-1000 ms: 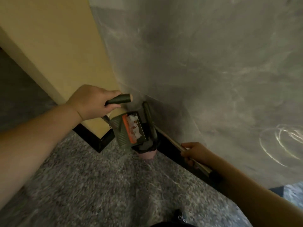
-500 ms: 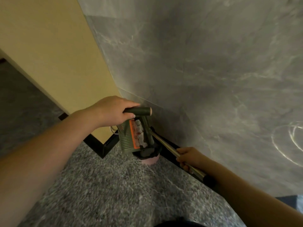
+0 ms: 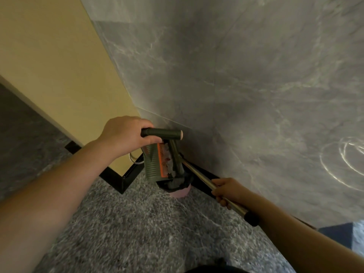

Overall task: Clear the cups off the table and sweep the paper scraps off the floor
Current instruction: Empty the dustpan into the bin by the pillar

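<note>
- Tipping the dustpan (image 3: 155, 164) over the bin (image 3: 177, 187) looks like the step in hand, and spilling is the main risk: the pan hangs steeply, its mouth just above the bin's dark liner, so any sideways drift could drop scraps (image 3: 167, 160) onto the floor (image 3: 147, 223) beside it.
- Crowding is a second risk. The broom (image 3: 199, 175) runs slantwise from the lower right into the same spot, its dark end close against the pan's open side, and a nudge there could knock the pan off line or push paper over the rim.
- The bin is small and stands in the corner against the wall (image 3: 236, 95) and black skirting; a bump from pan or broom could tip it, I judge.
- The left hand (image 3: 124, 136) is curled around the pan's dark handle (image 3: 161, 133), holding it level above the pan's body.
- The right hand (image 3: 226, 191) is wrapped around the broom's metal shaft, partway up from its black end cap.
- The scraps show as pale bits inside the pan, next to an orange label, directly below the left hand and up-left of the right hand; whether some have already fallen into the bin is hard to tell, as the liner is dark and blurred.
- No cups or table are in view.
</note>
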Motion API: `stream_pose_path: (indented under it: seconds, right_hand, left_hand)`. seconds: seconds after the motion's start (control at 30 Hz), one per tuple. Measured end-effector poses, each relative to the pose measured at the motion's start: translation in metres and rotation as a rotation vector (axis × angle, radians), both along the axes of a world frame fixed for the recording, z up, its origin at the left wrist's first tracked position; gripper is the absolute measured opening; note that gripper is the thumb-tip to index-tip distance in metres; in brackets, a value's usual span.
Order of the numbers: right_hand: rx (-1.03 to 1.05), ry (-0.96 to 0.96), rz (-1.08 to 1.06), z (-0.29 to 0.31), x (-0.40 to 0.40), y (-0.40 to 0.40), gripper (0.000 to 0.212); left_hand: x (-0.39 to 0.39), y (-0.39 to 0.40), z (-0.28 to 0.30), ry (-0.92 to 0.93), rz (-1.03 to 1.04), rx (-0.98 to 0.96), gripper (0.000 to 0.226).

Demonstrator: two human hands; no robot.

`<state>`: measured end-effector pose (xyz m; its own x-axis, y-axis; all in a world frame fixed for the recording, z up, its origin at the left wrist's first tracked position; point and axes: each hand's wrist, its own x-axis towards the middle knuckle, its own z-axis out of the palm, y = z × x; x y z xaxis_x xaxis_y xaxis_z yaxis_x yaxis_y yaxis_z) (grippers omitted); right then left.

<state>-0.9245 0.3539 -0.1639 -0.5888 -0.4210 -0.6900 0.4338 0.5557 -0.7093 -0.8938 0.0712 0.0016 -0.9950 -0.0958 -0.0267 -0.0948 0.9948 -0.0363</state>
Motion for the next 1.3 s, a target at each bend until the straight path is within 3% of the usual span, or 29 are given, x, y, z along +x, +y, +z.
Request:
stream_pose_path:
  seconds: [0.2,0.4,0.57,0.63,0.77,0.83,1.03,1.3]
  right_hand:
    - [0.001,-0.003,-0.015,-0.003,0.009,-0.001,0.039]
    - [-0.020,-0.022,-0.052,-0.004,0.011,-0.002,0.040]
    - [-0.025,-0.026,-0.075,0.000,0.017,-0.002,0.035]
    - [-0.023,-0.022,-0.073,0.002,0.019,-0.003,0.035]
    - [-0.015,-0.006,-0.080,0.004,0.022,-0.001,0.043]
    - [-0.012,0.004,-0.075,0.005,0.024,0.001,0.047]
    - [-0.002,0.028,-0.060,0.009,0.034,0.005,0.046]
    - [-0.011,0.040,-0.063,0.004,0.043,0.020,0.046]
  left_hand:
    - [0.004,0.002,0.004,-0.107,0.022,0.301,0.022]
    - [0.014,-0.003,0.001,0.073,0.003,0.119,0.027]
    - [0.022,-0.005,-0.011,0.083,0.048,0.526,0.033]
    - [0.023,-0.004,-0.011,0.039,0.012,0.488,0.028]
    - [0.019,-0.006,-0.008,-0.046,-0.123,0.094,0.026]
    - [0.015,-0.007,-0.009,-0.046,-0.176,0.009,0.033]
    - [0.016,-0.002,-0.014,-0.213,-0.140,0.311,0.021]
    - [0.022,0.006,-0.005,-0.158,-0.164,0.272,0.026]
